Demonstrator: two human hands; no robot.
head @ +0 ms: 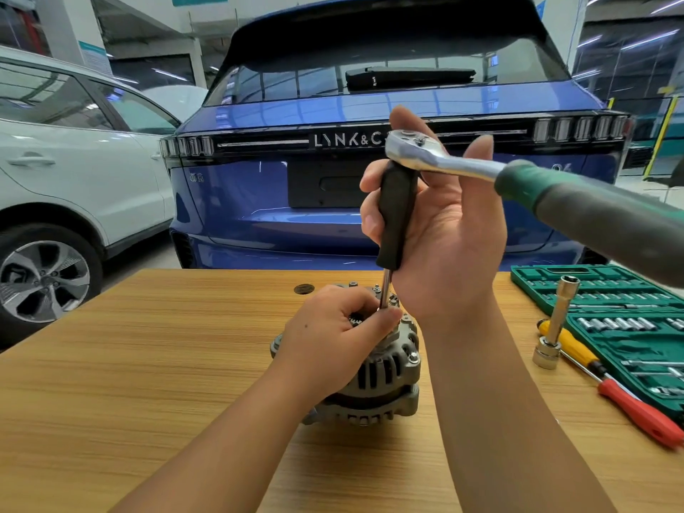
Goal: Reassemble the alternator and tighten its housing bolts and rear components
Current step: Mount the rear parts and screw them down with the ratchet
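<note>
Right hand (440, 231): its grip is curled round the black handle of a driver (395, 216), held upright, with a ratchet (444, 157) seated on the handle's top end; the ratchet's green handle runs out to the right toward the camera. The driver's thin steel shaft drops straight down to the top of the alternator (381, 368).

Left hand (333, 342): its grip pinches the lower end of the shaft where it meets the alternator's rear face, fingers curled close round the tip. What sits under the tip is hidden by the fingers.

The alternator stands near the middle of the wooden surface (148, 364), rear face up, grey slotted housing toward the camera.

Handling, as a judgement: the cast-metal body is probably heavy and rigid, steady on its own weight, and best held by the ribbed housing, not by the small studs and terminals on top, which look easier to damage. The smooth metal may slip if turning force tips it.

To the right lie an open green socket set (629, 327), a tall socket on an extension (555, 323), a yellow screwdriver (570, 346) and a red screwdriver (636, 412). Behind the surface stand a blue car (333, 216) and a white car (74, 161).
</note>
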